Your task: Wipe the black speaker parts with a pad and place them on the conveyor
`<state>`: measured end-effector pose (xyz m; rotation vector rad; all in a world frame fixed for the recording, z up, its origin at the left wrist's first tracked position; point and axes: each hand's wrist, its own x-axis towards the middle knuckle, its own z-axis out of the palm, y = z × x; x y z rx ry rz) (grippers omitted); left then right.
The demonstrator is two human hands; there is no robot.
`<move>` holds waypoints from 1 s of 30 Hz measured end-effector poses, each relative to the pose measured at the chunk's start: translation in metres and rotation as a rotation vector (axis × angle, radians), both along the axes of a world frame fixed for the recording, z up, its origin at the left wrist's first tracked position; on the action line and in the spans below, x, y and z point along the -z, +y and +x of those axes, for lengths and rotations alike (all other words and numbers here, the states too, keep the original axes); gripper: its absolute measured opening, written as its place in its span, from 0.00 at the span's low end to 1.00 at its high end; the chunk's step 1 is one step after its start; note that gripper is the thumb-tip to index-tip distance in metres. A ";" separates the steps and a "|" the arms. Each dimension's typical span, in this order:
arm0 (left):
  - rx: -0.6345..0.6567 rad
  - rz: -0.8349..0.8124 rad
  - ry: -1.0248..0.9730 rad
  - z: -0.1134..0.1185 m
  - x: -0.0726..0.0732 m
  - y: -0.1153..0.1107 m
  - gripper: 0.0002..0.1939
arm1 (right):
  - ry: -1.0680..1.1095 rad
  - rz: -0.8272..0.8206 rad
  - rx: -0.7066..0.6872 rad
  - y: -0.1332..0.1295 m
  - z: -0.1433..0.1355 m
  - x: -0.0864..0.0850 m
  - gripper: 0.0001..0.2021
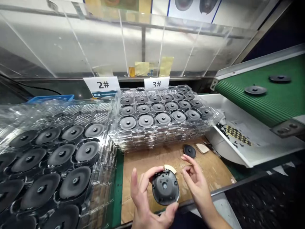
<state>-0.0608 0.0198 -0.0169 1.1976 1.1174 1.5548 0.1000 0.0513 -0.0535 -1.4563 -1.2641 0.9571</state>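
Note:
My left hand (149,202) grips a rounded black plastic part (165,187) by its edges, thumb at the bottom and fingers at the upper left. The part's inner side, with small posts and a central boss, faces the camera. A cream curved piece (170,168) shows at its top edge. Just right of the part, my right hand (195,181) is raised, thumb and index fingertips pinched together; whatever they hold is too small to make out. Beyond it, another black part (189,151) and a cream pad (202,148) lie on the wooden board (140,162).
Stacked clear trays of black discs stand at the left (105,159) and behind the board (147,133). A white metal chute (234,156) holds small black pieces and yellow-dotted sheets. A green conveyor (274,95) at the right carries two discs (255,90).

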 end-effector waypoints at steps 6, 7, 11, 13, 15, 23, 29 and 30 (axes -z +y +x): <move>0.018 0.152 0.202 0.008 -0.007 0.014 0.49 | 0.095 -0.031 -0.318 0.007 0.011 -0.056 0.13; 0.019 0.155 0.179 0.009 -0.009 0.016 0.49 | 0.101 -0.052 -0.373 0.010 0.012 -0.062 0.13; -0.065 0.067 0.015 0.016 -0.017 0.018 0.48 | 0.128 -0.084 -0.475 0.022 0.017 -0.077 0.12; -0.098 -0.011 -0.080 0.020 -0.020 0.018 0.47 | 0.150 -0.108 -0.564 0.028 0.019 -0.082 0.12; -0.082 -0.095 -0.163 0.024 -0.021 0.018 0.48 | 0.191 -0.173 -0.680 0.033 0.022 -0.087 0.10; 0.140 -0.166 -0.059 0.031 -0.018 0.022 0.52 | 0.485 -0.483 -0.788 0.044 0.039 -0.092 0.07; 0.192 -0.210 -0.014 0.044 -0.018 0.024 0.53 | 0.589 -0.562 -0.746 0.041 0.055 -0.089 0.07; 0.195 -0.191 -0.001 0.046 -0.016 0.025 0.53 | 0.585 -0.553 -0.704 0.039 0.058 -0.087 0.07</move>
